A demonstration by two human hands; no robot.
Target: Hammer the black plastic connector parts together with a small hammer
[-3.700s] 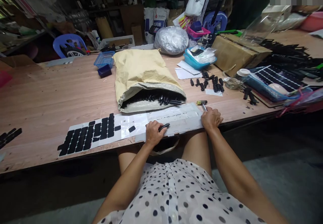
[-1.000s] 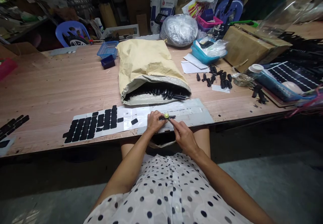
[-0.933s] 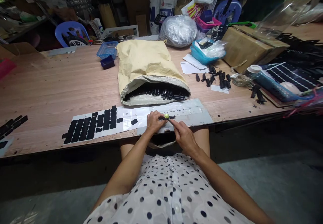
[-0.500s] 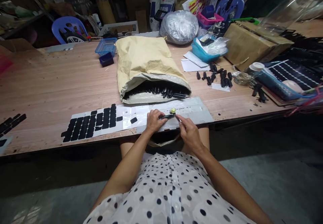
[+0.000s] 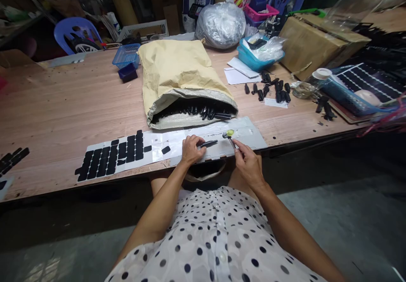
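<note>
My left hand [image 5: 192, 150] pinches one end of a slim black pointed part [image 5: 208, 143], which lies over the grey-white board [image 5: 250, 136] at the table's front edge. In my right hand [image 5: 249, 159] is the metal handle of a small hammer [image 5: 229, 134]. Its head has a yellow-green face and a dark one, and it is held right of the black part, apart from it. Just behind the board lies a cream sack [image 5: 182, 64], its mouth towards me, with many similar black parts [image 5: 207, 112] inside.
Black rounded stickers [image 5: 106, 159] cover a sheet to the left. Black pieces [image 5: 281, 91] lie loose at the right, near a turquoise basket [image 5: 255, 59] and a cardboard box [image 5: 323, 47]. A blue basket [image 5: 127, 55] and a dark blue tray [image 5: 127, 73] stand behind.
The hammer has moved right, away from the black part, with my right hand. My left hand keeps its hold on the part. The whole view has shifted slightly.
</note>
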